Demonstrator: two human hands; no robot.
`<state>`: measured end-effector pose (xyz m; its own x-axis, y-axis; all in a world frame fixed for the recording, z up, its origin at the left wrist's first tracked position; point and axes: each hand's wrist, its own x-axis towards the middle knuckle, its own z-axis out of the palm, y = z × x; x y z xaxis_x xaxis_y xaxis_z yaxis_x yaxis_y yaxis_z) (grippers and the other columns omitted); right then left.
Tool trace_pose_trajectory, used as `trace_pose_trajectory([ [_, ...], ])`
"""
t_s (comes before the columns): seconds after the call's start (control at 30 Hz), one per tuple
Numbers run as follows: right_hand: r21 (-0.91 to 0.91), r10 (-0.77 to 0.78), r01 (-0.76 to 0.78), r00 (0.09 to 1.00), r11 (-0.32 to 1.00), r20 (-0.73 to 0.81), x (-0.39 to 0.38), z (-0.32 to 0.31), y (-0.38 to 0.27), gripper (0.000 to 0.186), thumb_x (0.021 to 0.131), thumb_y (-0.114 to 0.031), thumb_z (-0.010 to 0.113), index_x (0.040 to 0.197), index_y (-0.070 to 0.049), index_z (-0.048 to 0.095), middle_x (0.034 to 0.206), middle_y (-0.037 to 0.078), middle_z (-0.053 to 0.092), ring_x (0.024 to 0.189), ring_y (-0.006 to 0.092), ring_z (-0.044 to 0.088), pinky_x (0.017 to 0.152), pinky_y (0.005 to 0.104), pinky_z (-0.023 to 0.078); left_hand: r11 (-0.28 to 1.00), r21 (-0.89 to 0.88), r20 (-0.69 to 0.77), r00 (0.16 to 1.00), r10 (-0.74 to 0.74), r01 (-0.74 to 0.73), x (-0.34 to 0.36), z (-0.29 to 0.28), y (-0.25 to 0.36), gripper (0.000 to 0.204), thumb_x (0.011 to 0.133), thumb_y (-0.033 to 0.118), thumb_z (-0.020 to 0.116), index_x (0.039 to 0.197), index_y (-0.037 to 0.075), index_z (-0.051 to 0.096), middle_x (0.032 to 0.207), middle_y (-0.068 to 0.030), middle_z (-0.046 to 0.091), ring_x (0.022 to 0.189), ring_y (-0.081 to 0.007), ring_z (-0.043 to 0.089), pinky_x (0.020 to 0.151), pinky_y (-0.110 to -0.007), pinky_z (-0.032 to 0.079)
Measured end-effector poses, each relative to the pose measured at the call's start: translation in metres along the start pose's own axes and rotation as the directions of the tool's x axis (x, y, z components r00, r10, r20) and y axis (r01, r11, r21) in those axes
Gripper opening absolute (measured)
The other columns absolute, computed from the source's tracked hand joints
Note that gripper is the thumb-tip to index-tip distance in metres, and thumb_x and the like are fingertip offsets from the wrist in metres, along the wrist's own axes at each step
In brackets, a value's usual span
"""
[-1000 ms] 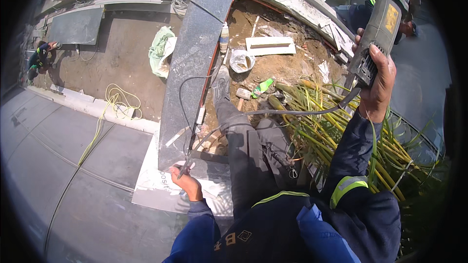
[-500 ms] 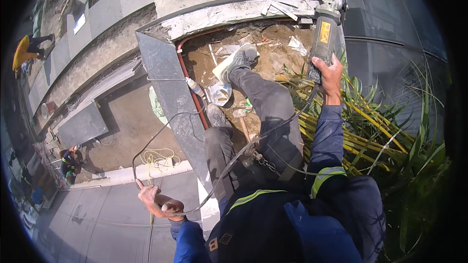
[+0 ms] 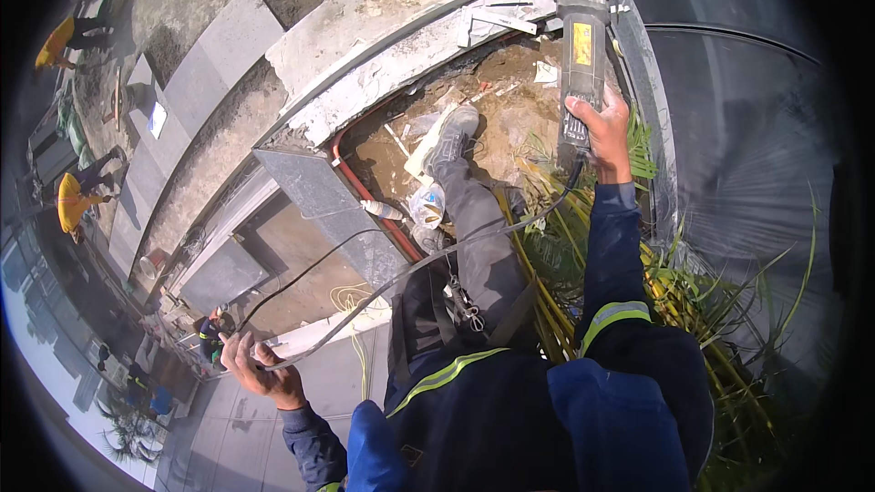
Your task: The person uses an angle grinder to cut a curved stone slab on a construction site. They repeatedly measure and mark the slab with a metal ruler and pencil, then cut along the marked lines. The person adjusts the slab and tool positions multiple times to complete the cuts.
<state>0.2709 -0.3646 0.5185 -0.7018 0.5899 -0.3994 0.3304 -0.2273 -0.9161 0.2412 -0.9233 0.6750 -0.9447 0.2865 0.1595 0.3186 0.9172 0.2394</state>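
Observation:
My right hand (image 3: 611,135) grips the rear end of a dark grey angle grinder (image 3: 583,64) with a yellow label, held out ahead at the upper right. The grinder's metal gear head points away from me, near the stone edging corner; its disc is hard to make out. A black power cord (image 3: 436,261) leaves the handle and runs in a sagging line across my legs to my left hand (image 3: 262,372). Held out at the lower left, that hand has the cord between thumb and fingers, and a further length of cord rises from it across the gap.
Beneath me is a soil bed with an orange-red pipe (image 3: 360,184), a white tube (image 3: 383,210) and a plastic bag (image 3: 427,207). Yellow-stemmed plants (image 3: 556,282) crowd my right. Grey stone slabs (image 3: 328,205) edge the bed. Several people work at the far left.
My view has swung left. The left hand has lifted outward, drawing the cord straighter over my legs. The grinder stays in my right hand and now stands more upright.

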Motion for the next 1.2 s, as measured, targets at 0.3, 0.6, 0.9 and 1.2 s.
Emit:
trace_pose_trajectory([
  [0.3,0.159,0.184,-0.184,0.983,0.97,0.014,0.025,0.007,-0.03,0.043,0.087,-0.014,0.075,0.125,0.003,0.064,0.105,0.01,0.073,0.085,0.0139,0.07,0.077,0.0298,0.058,0.894,-0.166,0.101,0.909,-0.404,0.416,0.062,0.032,0.003,0.024,0.11,0.018,0.052,0.103,-0.004,0.06,0.096,-0.0151,0.056,0.087,-0.0287,0.052,0.083,-0.039,0.043],
  [0.6,0.477,0.317,-0.332,0.941,0.814,0.115,0.018,0.08,-0.047,0.041,0.086,-0.016,0.074,0.121,0.003,0.067,0.104,0.009,0.073,0.092,0.0157,0.07,0.085,0.0301,0.056,0.861,-0.471,-0.03,0.979,0.203,-0.193,0.19,0.05,0.028,0.044,0.108,0.041,0.044,0.102,0.003,0.066,0.106,-0.0172,0.059,0.101,-0.0314,0.06,0.112,-0.058,0.041],
  [0.9,0.405,0.225,-0.155,0.966,0.901,-0.131,0.033,0.035,-0.056,0.044,0.082,-0.016,0.07,0.12,0.005,0.066,0.103,0.011,0.073,0.092,0.0179,0.068,0.087,0.0331,0.053,0.626,-0.662,0.035,0.816,0.576,-0.413,0.331,0.158,0.142,0.054,0.111,0.044,0.034,0.111,-0.002,0.062,0.112,-0.0232,0.058,0.111,-0.0374,0.059,0.113,-0.065,0.039],
  [1.2,0.31,0.027,0.083,0.942,0.947,-0.336,0.091,-0.072,-0.072,0.031,0.086,-0.017,0.075,0.111,0.001,0.069,0.096,0.009,0.072,0.086,0.0158,0.066,0.081,0.0334,0.052,0.746,-0.211,0.074,0.751,0.656,-0.631,0.495,0.18,0.176,0.053,0.113,0.041,0.035,0.117,-0.004,0.062,0.121,-0.0234,0.062,0.119,-0.0411,0.057,0.103,-0.05,0.044],
])
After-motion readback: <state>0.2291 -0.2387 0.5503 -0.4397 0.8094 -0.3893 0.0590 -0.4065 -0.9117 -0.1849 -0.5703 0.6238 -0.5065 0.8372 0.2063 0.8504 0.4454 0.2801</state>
